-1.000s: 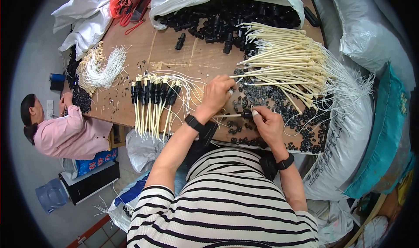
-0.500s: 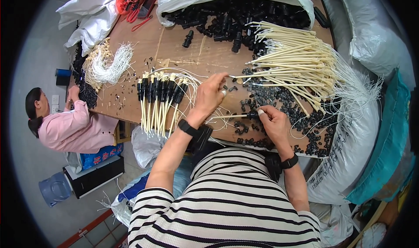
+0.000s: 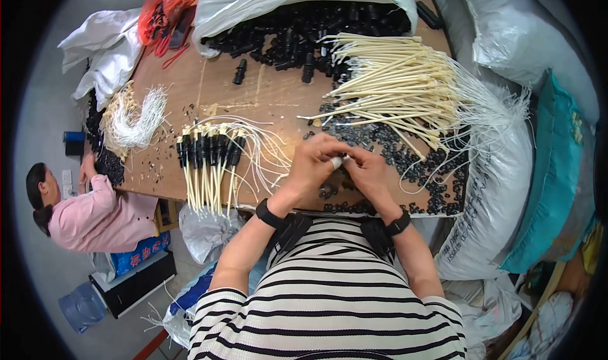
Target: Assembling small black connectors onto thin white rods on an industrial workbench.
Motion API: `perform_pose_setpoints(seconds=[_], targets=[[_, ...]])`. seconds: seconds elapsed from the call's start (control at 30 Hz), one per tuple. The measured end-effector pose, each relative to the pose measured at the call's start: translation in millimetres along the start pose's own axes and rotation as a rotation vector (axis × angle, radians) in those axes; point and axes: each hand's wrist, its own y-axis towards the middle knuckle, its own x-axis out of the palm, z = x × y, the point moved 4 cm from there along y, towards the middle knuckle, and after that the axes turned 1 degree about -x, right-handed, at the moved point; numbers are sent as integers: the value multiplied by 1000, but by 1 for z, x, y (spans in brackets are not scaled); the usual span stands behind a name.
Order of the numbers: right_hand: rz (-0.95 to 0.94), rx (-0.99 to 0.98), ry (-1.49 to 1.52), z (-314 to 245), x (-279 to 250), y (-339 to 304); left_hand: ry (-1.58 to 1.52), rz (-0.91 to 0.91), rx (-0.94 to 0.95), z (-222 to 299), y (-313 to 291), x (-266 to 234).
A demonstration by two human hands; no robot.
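Note:
My left hand (image 3: pixel 313 163) and my right hand (image 3: pixel 369 175) meet over the near part of the table, fingertips pinched together. A pale covering shows on a left fingertip. What lies between the fingers is mostly hidden. Under and around the hands are small black plastic pieces (image 3: pixel 373 133). Beyond them rests a big bundle of cream rods with white strings (image 3: pixel 399 75), one rod jutting left. To the left of my hands lies a row of cream rods fitted with black sleeves (image 3: pixel 206 151), their white strings curling toward my left wrist.
A white sack (image 3: pixel 253 11) of black fittings opens at the table's far edge. A loose black fitting (image 3: pixel 239 72) lies before it. White strings (image 3: pixel 144 119) are heaped at left, near a person in pink (image 3: pixel 95 211). Full white sacks (image 3: pixel 494 189) stand at right.
My hands have come together; the left moved down and right, the right inward. The cream rod and black piece in my right hand no longer show. The whole view has shifted.

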Motion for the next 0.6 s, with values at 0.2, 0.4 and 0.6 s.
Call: perform_pose_setpoints(seconds=[0.2,0.4,0.6], targets=[[4,-26,-49,-4,-3,-6,430,13,377,4,-4,8],[22,-60,-130,-6,-4,-7,255,-9,394,17,-4,8],[9,-90,-197,-13,-1,-10,685,109,527,21,-13,10]])
